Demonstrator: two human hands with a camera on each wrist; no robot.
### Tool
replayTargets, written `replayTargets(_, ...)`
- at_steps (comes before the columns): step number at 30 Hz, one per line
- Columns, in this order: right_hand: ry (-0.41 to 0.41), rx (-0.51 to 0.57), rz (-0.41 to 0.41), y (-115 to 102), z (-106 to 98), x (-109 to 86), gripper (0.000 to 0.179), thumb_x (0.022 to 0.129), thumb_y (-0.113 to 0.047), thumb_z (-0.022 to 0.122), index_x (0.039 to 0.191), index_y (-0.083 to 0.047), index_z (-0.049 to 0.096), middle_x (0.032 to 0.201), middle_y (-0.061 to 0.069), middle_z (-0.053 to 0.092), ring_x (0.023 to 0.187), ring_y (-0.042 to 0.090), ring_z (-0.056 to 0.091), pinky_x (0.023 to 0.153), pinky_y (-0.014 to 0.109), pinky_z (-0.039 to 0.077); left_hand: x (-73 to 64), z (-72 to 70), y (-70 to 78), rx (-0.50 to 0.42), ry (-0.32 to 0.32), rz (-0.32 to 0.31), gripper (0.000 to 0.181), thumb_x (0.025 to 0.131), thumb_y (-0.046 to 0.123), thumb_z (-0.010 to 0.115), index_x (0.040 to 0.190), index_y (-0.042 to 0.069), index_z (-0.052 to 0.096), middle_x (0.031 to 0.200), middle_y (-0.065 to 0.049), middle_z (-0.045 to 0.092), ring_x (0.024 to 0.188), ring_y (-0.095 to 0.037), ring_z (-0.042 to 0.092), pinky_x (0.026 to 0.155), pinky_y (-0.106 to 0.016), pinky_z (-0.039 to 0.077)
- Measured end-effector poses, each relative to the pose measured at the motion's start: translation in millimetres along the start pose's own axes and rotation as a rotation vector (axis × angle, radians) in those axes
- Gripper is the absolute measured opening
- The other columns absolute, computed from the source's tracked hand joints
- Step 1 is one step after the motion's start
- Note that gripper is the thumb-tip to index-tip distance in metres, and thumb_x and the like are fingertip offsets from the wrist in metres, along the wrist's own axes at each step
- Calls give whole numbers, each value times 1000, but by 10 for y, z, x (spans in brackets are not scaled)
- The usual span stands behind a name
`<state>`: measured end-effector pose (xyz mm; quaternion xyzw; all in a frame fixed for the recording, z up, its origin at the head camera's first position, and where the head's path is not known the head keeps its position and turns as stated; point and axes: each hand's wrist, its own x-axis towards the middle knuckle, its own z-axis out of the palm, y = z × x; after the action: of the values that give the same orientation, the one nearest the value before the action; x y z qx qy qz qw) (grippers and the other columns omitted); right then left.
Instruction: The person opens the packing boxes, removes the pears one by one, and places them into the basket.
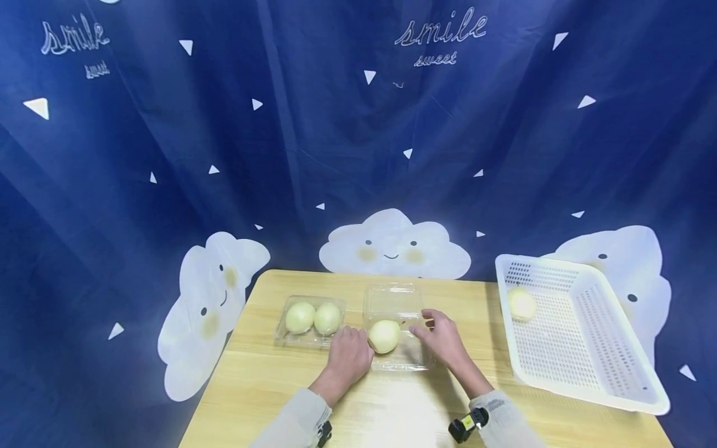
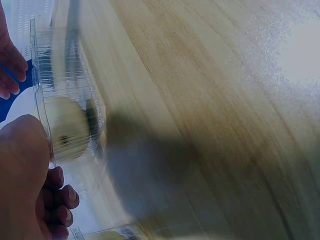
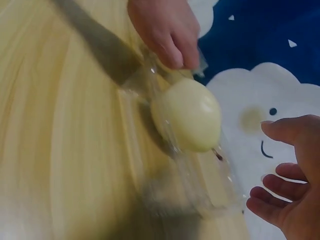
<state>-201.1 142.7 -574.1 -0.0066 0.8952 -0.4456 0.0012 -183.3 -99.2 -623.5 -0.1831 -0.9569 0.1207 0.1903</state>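
A pale yellow pear (image 1: 384, 336) with a dark stem sits in the left half of a clear plastic clamshell box (image 1: 411, 356), whose lid (image 1: 393, 300) is folded back away from me. At the box's left wall, my left hand (image 1: 350, 356) pinches the edge between thumb and curled fingers, close beside the pear. My right hand (image 1: 442, 339) is over the box's right side, thumb and fingers spread with nothing between them. In the right wrist view that right hand (image 3: 295, 175) stands apart from the pear.
To the left, another clear box (image 1: 280, 330) contains two pears (image 1: 313, 318). A white perforated basket (image 1: 582, 391) stands at the table's right, with one pear (image 1: 521, 303) inside near its left wall. Behind the wooden table (image 1: 252, 386) hangs a dark blue curtain (image 1: 336, 124) with cloud prints.
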Motion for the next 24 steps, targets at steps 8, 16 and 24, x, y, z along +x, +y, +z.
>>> replayTargets(8,-17,32,19,-45,218,-58,56,87,-23,82,130,5,63,127,26,69,109,40,72,90,49,64,-10,-12,36,8,33,14,31,91,40,61,73,16,56,63,0,52,64,-17,48,61,-26,36)
replayTargets(16,-34,45,54,-58,326,-87,54,86,-25,83,126,7,65,123,26,71,104,36,73,85,46,64,-14,-16,47,37,55,28,31,91,41,61,72,17,55,62,1,49,62,-16,44,59,-24,28)
replayTargets(24,-44,60,98,-101,417,-66,58,85,-30,81,125,8,65,120,27,71,107,39,72,91,50,62,-1,16,12,69,2,43,35,94,43,57,73,16,54,63,0,49,62,-18,44,59,-27,34)
